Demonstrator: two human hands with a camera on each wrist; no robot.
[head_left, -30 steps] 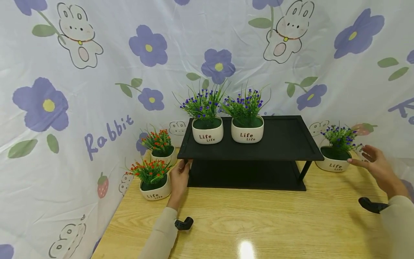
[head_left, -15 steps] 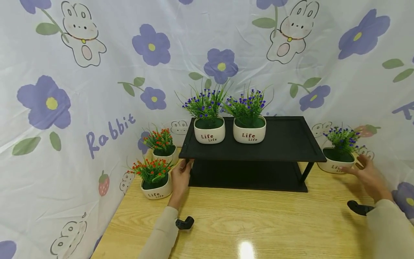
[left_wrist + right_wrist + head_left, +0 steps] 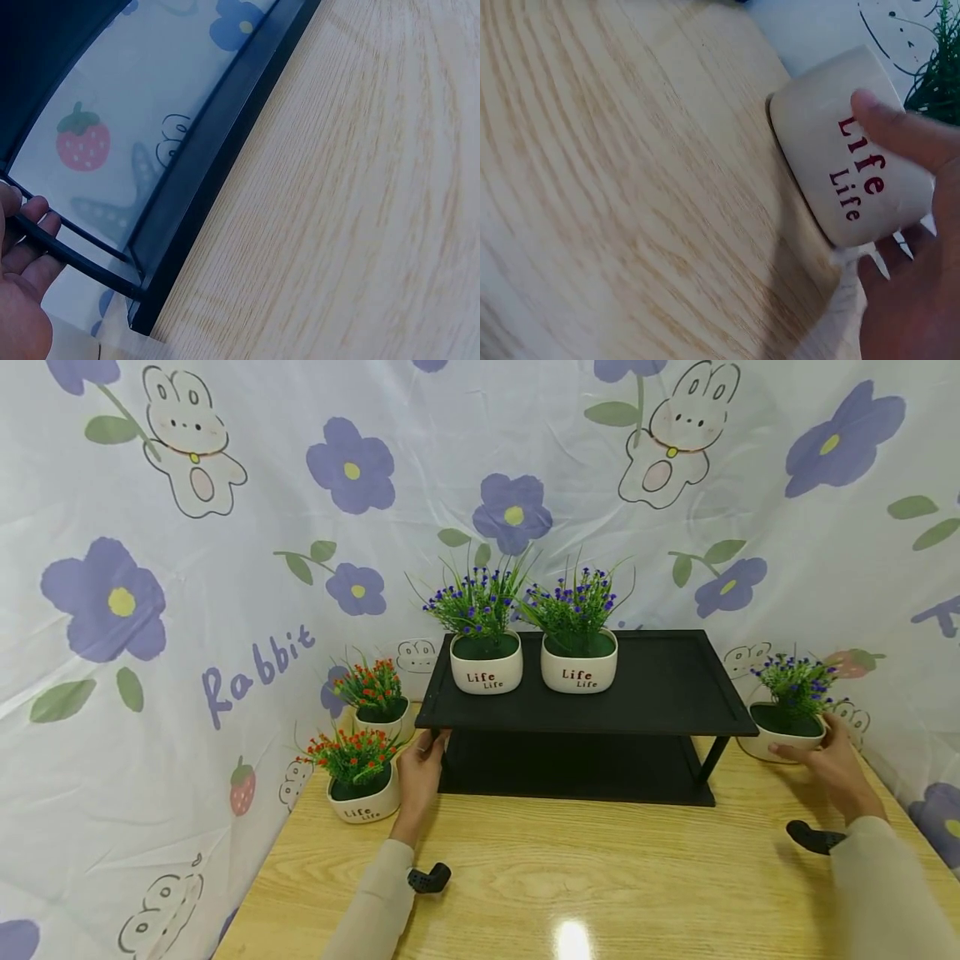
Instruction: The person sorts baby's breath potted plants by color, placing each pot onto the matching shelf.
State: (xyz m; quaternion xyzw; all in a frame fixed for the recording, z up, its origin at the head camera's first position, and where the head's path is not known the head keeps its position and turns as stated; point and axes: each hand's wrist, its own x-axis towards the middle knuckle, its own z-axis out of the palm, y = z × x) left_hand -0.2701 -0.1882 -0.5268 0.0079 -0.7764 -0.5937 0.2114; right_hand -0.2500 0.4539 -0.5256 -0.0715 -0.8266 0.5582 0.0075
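Note:
At the left front corner of the black two-tier shelf point(image 3: 660, 693), my left hand point(image 3: 417, 777) grips the thin post point(image 3: 71, 255) with curled fingers. On the table right of the shelf stands a white pot of purple artificial flowers point(image 3: 795, 685). My right hand point(image 3: 832, 768) holds this pot by its right end, the thumb point(image 3: 900, 135) across the "Life" lettering and the fingers round the side, partly hidden. The pot's base appears to rest on the table. Two similar purple-flowered pots, a left one point(image 3: 486, 668) and a right one point(image 3: 577, 664), sit on the upper tier.
Two pots of orange-red flowers stand left of the shelf, one in front point(image 3: 363, 797) and one behind point(image 3: 386, 718). The wooden table point(image 3: 600, 868) reaches a printed cloth point(image 3: 247, 552) at the back and sides.
My right hand has moved left from beside the right-hand pot and taken hold of it. The left hand stays on the shelf post. The view has shifted slightly.

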